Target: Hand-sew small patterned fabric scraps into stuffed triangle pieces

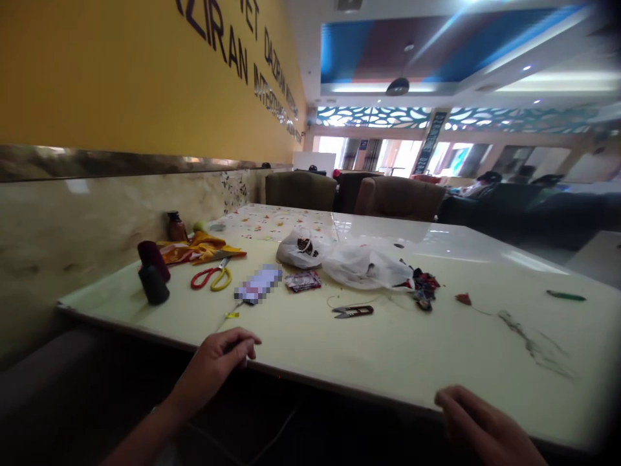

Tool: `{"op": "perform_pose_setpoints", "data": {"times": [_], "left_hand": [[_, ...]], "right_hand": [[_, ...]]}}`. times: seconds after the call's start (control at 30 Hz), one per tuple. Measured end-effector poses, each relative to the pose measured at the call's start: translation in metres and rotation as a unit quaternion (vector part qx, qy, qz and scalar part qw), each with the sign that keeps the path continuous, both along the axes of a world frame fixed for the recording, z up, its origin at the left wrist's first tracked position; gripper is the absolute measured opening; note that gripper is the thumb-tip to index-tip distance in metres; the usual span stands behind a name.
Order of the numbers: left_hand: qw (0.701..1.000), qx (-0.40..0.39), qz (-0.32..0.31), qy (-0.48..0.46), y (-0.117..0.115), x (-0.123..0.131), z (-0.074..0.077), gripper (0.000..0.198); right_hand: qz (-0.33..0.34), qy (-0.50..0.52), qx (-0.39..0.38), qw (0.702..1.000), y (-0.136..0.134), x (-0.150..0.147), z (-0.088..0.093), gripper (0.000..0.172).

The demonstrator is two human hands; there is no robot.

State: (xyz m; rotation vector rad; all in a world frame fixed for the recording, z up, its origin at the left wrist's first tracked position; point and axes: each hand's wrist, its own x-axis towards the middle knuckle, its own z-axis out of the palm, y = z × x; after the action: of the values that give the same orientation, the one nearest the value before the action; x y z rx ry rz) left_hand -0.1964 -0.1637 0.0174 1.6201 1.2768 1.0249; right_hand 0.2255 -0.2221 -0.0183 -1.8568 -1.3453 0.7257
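Thread snips (352,312) lie on the cream table (388,362), beyond both my hands. My left hand (220,359) rests at the near edge, fingers curled together; whether they pinch anything I cannot tell. My right hand (485,424) is loosely bent and empty.

Logged pale cream on table (388,349). Red and yellow on scissors (212,277) handles. Maroon spool (152,257) beside black spool (154,286). Orange-yellow cloth (201,248). Translucent white bag (363,265). Multicolour print on scraps (425,283). Yellow wall (121,77), dark lettering.
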Motion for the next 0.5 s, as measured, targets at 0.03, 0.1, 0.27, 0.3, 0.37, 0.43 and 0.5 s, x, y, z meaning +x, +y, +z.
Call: {"op": "perform_pose_setpoints", "data": {"times": [0.03,0.1,0.27,0.3,0.37,0.43,0.5], "left_hand": [[1.000,0.011,0.019,-0.010,0.009,-0.001,0.002,0.028],[0.998,0.032,0.045,-0.025,0.028,0.001,0.006,0.028],[0.994,0.059,0.096,-0.013,0.090,0.024,0.003,0.033],[0.993,0.066,0.095,0.010,0.103,0.032,0.001,0.032],[0.988,0.103,0.086,0.069,0.129,0.047,-0.005,0.028],[0.977,0.138,0.062,0.149,0.153,0.063,-0.011,0.026],[0.964,0.149,0.053,0.214,0.174,0.077,-0.018,0.024]], "right_hand": [[0.027,-0.025,-0.003,0.999,0.010,-0.001,0.009,0.043],[0.037,-0.068,0.016,0.997,0.032,-0.005,0.022,0.039],[0.058,-0.131,0.094,0.985,0.091,-0.020,0.033,0.029],[0.067,-0.140,0.115,0.981,0.101,-0.024,0.032,0.028],[0.092,-0.159,0.155,0.971,0.120,-0.032,0.030,0.030],[0.116,-0.176,0.187,0.960,0.136,-0.040,0.026,0.029],[0.134,-0.185,0.204,0.952,0.147,-0.047,0.023,0.026]]}}
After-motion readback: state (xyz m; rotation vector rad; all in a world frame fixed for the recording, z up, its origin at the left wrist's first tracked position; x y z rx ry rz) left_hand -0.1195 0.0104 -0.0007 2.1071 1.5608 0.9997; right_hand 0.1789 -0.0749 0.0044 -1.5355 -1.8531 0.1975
